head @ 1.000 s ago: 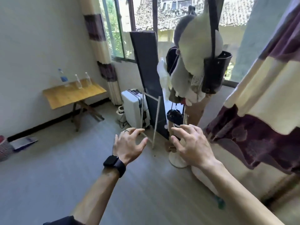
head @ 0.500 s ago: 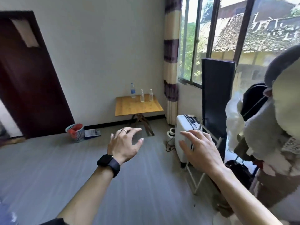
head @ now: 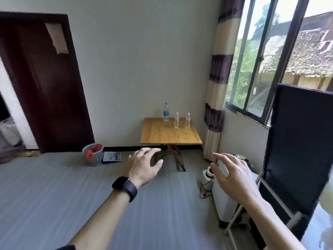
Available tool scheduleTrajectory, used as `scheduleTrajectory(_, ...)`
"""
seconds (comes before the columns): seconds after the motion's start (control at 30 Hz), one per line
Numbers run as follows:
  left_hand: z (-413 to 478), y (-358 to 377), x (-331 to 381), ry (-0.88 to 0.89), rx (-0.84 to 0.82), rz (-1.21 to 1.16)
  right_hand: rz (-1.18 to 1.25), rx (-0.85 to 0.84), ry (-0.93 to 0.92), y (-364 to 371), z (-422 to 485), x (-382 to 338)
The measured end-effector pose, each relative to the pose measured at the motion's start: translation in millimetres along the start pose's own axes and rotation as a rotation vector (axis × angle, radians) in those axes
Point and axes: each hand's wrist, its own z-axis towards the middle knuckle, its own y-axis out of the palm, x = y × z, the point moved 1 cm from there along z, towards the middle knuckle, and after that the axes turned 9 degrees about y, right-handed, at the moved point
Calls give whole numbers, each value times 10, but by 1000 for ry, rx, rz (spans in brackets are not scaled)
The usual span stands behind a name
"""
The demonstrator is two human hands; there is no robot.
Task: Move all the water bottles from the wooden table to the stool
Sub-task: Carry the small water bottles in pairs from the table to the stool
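A small wooden table [head: 171, 137] stands against the far wall, across the room from me. Three water bottles stand upright near its back edge: a taller one with a blue label [head: 166, 112] at the left, and two shorter clear ones with red labels [head: 176, 120] [head: 187, 120] to its right. My left hand [head: 144, 164], with a ring and a black watch on the wrist, is held out in the air with fingers spread and holds nothing. My right hand [head: 232, 173] is also stretched out, spread and empty. No stool is in view.
A dark door [head: 45, 83] is at the left. A teal basket [head: 93, 154] and a booklet [head: 112, 156] lie on the grey floor by the wall. A white suitcase [head: 225, 201], a tall black panel [head: 297, 150], a striped curtain [head: 218, 91] and a window line the right side.
My view has swung left, away from the coat rack and curtain, and now faces the table squarely. The table and bottles look nearer. Both hands stay outstretched and empty.
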Motion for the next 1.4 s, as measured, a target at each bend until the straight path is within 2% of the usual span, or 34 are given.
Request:
scheduleTrajectory(0.2,987,561,-325,19,-70,25,-31,5,21,429,1110,116)
scheduleTrajectory(0.4,2250,1189,-595,45,-64,66,28,49,-11,952,2534,405)
scheduleTrajectory(0.67,3847,1739,-930,-22,-22,15,56,-12,-50,1462,4370,621)
scheduleTrajectory(0.87,4788,2316,-1239,-5,-67,10,41,-34,-85,1947,5491,759)
scheduleTrajectory(1.1,5989,3103,-1881,11,-95,-90,41,9,-18,2791,6769,968)
scheduleTrajectory(1.4,7428,4229,-2769,15,-254,-113,6,-109,158,3884,7926,1415)
